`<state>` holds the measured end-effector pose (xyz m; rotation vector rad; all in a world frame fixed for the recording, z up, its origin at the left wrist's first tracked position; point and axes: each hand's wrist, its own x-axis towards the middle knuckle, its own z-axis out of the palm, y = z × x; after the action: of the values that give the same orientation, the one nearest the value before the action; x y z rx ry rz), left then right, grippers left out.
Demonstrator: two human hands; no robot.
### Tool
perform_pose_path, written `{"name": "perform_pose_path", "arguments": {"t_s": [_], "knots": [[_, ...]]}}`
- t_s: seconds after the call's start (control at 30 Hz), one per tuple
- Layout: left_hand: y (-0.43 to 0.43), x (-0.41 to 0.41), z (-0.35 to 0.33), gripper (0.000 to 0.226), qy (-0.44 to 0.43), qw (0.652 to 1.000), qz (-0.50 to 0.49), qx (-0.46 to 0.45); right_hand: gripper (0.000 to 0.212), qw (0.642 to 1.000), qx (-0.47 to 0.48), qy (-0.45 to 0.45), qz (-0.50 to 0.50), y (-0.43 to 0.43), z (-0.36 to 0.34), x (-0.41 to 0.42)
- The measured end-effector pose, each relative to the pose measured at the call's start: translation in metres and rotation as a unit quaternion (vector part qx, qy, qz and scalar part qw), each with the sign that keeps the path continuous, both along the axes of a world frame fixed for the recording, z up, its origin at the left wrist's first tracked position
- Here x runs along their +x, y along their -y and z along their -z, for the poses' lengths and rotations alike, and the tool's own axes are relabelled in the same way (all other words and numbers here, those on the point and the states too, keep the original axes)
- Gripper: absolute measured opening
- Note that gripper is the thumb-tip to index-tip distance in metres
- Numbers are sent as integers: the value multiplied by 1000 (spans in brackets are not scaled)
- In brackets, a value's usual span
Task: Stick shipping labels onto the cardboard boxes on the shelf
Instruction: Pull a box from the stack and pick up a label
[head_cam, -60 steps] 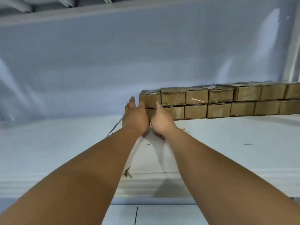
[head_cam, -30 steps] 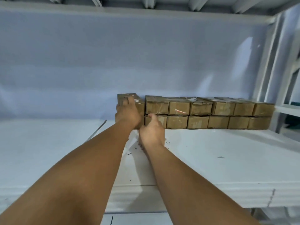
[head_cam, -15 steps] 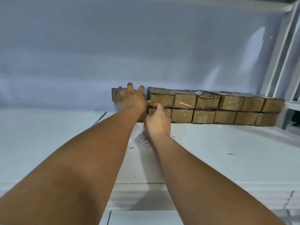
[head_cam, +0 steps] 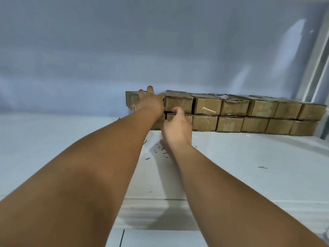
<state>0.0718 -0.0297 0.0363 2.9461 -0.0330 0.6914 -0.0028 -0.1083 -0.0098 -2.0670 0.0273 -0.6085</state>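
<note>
Brown cardboard boxes [head_cam: 263, 108] stand in two stacked rows at the back of a white shelf [head_cam: 240, 166]. My left hand [head_cam: 150, 102] lies flat on the front of the leftmost upper box [head_cam: 130, 100], fingers straight and reaching over its top edge. My right hand [head_cam: 178, 127] is just below and to the right, fingers curled, thumb up against the lower box [head_cam: 187, 117] second from the left. A thin translucent label sheet [head_cam: 148, 141] shows under that hand, which appears to hold it; the grip itself is hidden.
One upper box [head_cam: 208, 106] carries a small red-and-white mark. Small dark scraps [head_cam: 160, 150] litter the shelf below my hands. A bluish wall [head_cam: 160, 50] backs the shelf, and a white metal upright [head_cam: 318, 68] stands at the right end.
My left hand rose from beside my right hand to the leftmost upper box and spread flat on it. My right hand shifted to the lower box. The view tilted and moved closer.
</note>
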Motion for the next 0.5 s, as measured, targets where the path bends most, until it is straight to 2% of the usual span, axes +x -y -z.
{"name": "perform_pose_path", "arguments": {"t_s": [0.1,0.23,0.3,0.5], "knots": [[-1,0,-2,36,-20,1000,7,5,46,1000,2,-1,-1,0,0,1],[-3,-3,2,39,-50,993,8,109,47,1000,4,-5,-3,0,0,2],[-5,-2,3,41,-53,990,12,130,48,1000,5,-5,-1,0,0,2],[-7,-14,10,37,10,992,9,128,48,1000,8,-1,-1,1,3,6]]}}
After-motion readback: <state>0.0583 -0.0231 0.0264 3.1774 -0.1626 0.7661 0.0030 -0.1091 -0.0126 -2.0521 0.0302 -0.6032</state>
